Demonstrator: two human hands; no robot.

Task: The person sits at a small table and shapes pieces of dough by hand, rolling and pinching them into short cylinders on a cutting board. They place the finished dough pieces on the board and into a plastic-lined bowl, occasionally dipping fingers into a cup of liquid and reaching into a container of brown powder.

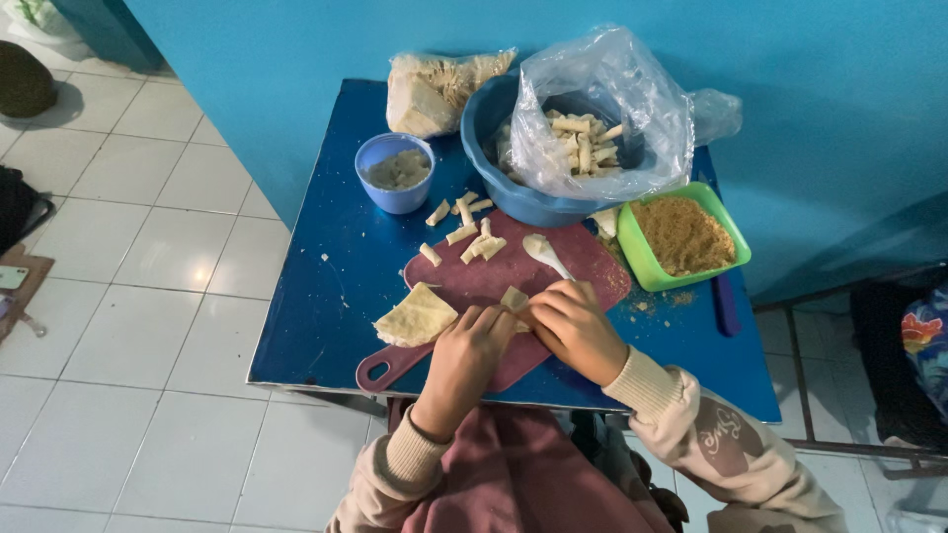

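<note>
On the near part of the maroon cutting board (553, 271), head view: left hand (464, 355) and right hand (573, 326) are pinching and folding a small wrapper piece (513, 297) between the fingertips. Finished rolls (464, 232) are lying at the board's far edge, more are sitting in the bagged blue basin (494, 118). Left of the hands, a wrapper stack (415, 316) is waiting; judging by it, plenty remains. White spoon (543, 252) resting just beyond.

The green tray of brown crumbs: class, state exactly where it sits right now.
In the head view, the green tray sits at the right of the blue table, beside the blue basin and just past the maroon cutting board.
</note>
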